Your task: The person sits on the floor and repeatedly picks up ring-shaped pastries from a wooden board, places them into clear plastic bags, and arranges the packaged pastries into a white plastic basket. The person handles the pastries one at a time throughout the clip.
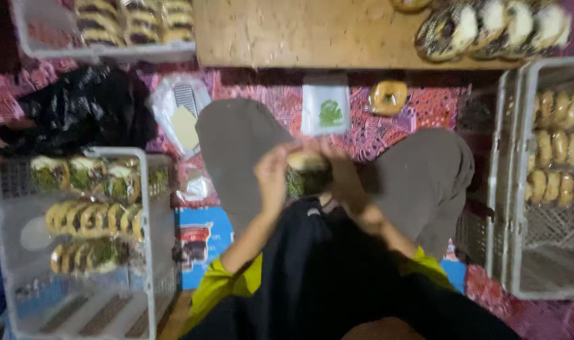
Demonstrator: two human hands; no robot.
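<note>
We sat cross-legged on a patterned mat (419,107), w/ both hands up in front of us, btwn the knees. Our left hand (272,178) was curled round the left side of a filled bun (308,172); our right hand (345,176) was closed on its right side. So the bun sat gripped btwn both hands, just above our lap, pale top up, dark-green filling showing below. Frame was blurry, so exact finger placement we couldn't tell.

Just beyond the hands lay a small white packet (325,106) w/ a green mark on it, and right of that a lone glazed ring (388,96) on the mat. Further out was a wooden board (299,34), w/ a row of dark-and-white topped rings (488,26) along its right end.

At our left stood a white crate (145,208) holding rows of filled buns. Black plastic bag (79,110) lay behind it, and a clear bag (180,113) w/ a pale slab inside sat near our left knee. Blue box (202,242) lay btwn crate and our leg. At our right, another white crate (520,189) held plain buns (554,148) in rows. A third crate (104,50) at top left also held buns.
</note>
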